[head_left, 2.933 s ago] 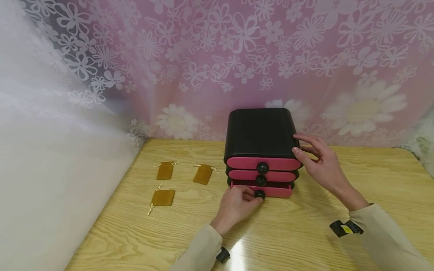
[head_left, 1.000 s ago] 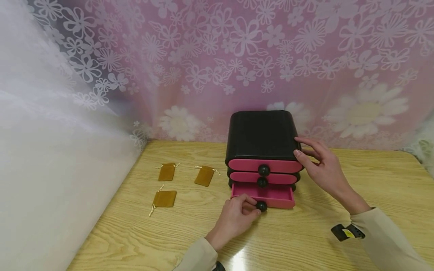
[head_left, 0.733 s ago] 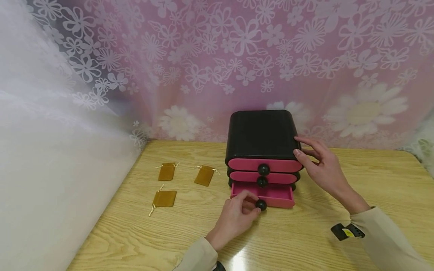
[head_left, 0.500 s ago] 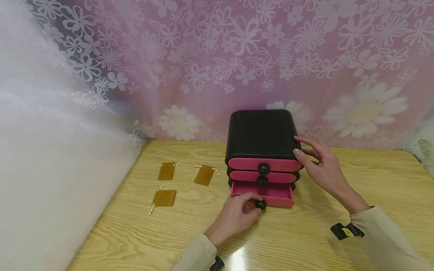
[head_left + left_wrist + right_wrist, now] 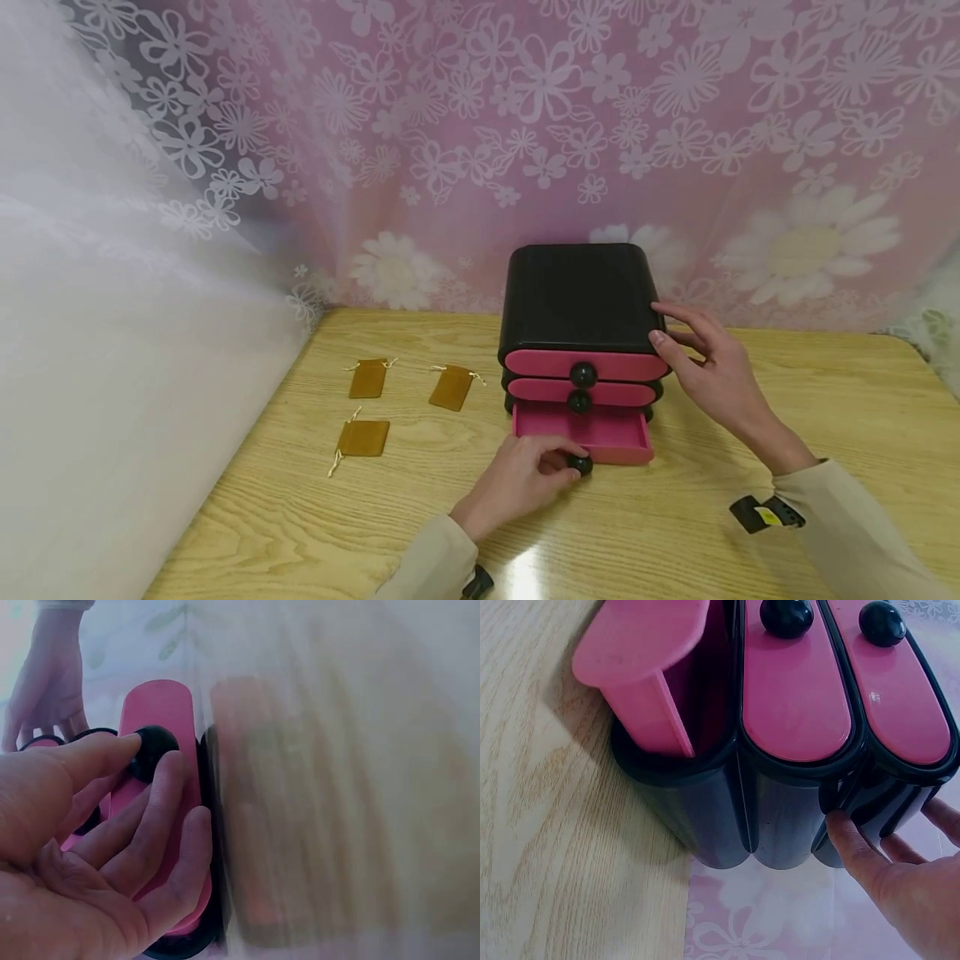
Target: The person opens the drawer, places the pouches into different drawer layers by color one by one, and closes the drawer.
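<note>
A black cabinet (image 5: 581, 296) with pink drawers stands near the back of the table. Its bottom drawer (image 5: 618, 455) is pulled out, and the part of its inside that shows is bare pink. My left hand (image 5: 521, 479) pinches the round black knob (image 5: 155, 752) of that drawer between thumb and fingers. Against the cabinet's right side rests my right hand (image 5: 712, 367), fingers spread and thumb on the upper edge. In the right wrist view, its fingers (image 5: 851, 844) touch the black casing. The middle drawer (image 5: 799, 690) and top drawer (image 5: 892, 682) are closed.
Left of the cabinet lie three small brown drawstring pouches: one at the back (image 5: 367, 379), one nearer the cabinet (image 5: 451, 387) and one in front (image 5: 363, 438). A flowered pink curtain (image 5: 465, 150) hangs behind the wooden table (image 5: 300, 533); a white sheet borders its left.
Over the last three seconds my left hand has drawn the bottom drawer out toward me by its knob, moving little in the last second. My right hand has stayed on the cabinet's side.
</note>
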Available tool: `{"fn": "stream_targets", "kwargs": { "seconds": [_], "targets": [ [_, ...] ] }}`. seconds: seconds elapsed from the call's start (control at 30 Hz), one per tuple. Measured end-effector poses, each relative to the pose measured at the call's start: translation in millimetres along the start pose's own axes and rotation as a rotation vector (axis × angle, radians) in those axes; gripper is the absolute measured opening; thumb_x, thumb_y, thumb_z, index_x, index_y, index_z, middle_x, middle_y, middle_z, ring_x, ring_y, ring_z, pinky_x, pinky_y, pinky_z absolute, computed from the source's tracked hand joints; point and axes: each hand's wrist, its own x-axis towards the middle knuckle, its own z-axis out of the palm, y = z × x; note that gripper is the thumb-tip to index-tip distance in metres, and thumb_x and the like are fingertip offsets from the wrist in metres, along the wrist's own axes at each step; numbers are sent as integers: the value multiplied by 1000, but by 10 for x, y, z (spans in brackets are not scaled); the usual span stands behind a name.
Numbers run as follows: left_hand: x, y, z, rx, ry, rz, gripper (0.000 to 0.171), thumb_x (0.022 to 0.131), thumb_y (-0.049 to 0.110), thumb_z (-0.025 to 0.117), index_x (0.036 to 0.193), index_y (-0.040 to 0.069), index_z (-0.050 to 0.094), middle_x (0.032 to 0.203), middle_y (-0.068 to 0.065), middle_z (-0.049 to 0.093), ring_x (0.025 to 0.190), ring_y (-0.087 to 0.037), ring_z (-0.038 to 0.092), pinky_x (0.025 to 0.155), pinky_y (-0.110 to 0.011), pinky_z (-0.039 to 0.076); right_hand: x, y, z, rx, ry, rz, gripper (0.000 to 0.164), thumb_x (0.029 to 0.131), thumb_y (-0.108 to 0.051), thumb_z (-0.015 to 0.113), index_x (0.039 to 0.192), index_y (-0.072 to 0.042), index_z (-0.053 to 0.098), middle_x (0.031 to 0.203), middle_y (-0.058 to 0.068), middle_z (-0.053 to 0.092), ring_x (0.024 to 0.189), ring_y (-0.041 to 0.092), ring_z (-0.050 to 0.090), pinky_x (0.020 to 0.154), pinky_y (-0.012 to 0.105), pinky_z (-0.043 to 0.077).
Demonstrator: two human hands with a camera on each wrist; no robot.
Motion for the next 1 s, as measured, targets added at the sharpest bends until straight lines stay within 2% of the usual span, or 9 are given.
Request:
{"fn": "stream_targets", "kwargs": {
  "seconds": [0.4, 0.57, 0.77, 1.0],
  "targets": [
    [-130, -19, 8, 18, -34, 26, 18, 94, 14, 74, 111, 19, 78, 97, 8, 77, 78, 11, 63, 74, -11, 53, -8, 12, -8, 2, -5, 3, 46, 103, -13, 60, 148, -18, 55, 148, 10, 49, 112, -21, 51, 74, 8, 52],
    [-171, -14, 0, 12, -57, 32, 19, 95, 13, 72, 113, 18, 77, 100, 7, 76, 80, 11, 63, 74, -11, 53, -7, 9, -3, 3, -6, -9, 46, 103, -13, 60, 148, -17, 55, 148, 13, 48, 112, -21, 51, 75, 8, 52],
    [-210, -17, -12, 6, -97, 71, 24, 95, 11, 72, 118, 15, 74, 105, 4, 77, 86, 11, 65, 77, -9, 53, -12, 9, -6, 0, -3, -13, 46, 103, -12, 59, 148, -17, 55, 148, 12, 49, 112, -21, 51, 76, 8, 52],
    [-237, -4, -27, 31, -108, 87, 28, 94, 10, 71, 121, 15, 73, 111, 4, 77, 90, 11, 65, 78, -9, 53, -3, 11, -11, -2, -7, -14, 46, 103, -14, 59, 149, -17, 54, 148, 14, 48, 112, -22, 50, 76, 8, 52]
  ]
}}
